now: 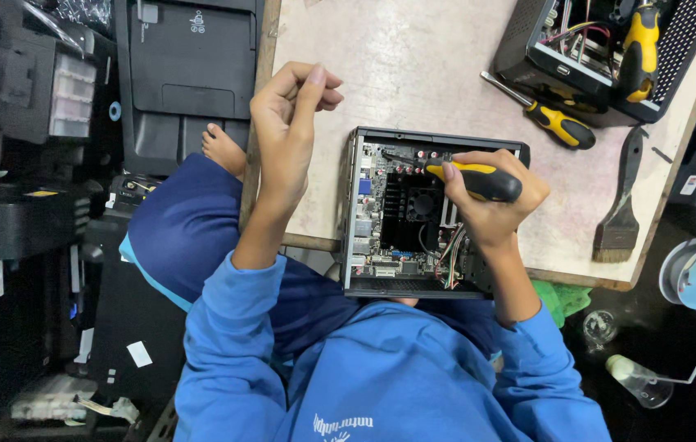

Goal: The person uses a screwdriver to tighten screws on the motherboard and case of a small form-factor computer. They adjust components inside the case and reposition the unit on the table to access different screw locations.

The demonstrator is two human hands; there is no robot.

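A small open black computer case (354, 245) lies at the near edge of the table, its circuit board, black heat sink (404, 205) and coloured wires exposed. My right hand (491, 209) is closed around a yellow-and-black screwdriver (479, 180) whose shaft points left, with the tip on the board near the case's far left corner. My left hand (291, 131) is raised over the table's left edge, just left of the case, with thumb and fingertips pinched together. Nothing shows between them.
A second yellow-handled screwdriver (557, 123) and a dark brush (618, 221) lie right of the case. Another open case (528, 49) with a third screwdriver (639, 49) in it sits far right. Black printers (184, 74) stand on the left. A bare foot (221, 147), a green cloth (561, 299) and a plastic bottle (639, 381) are nearby.
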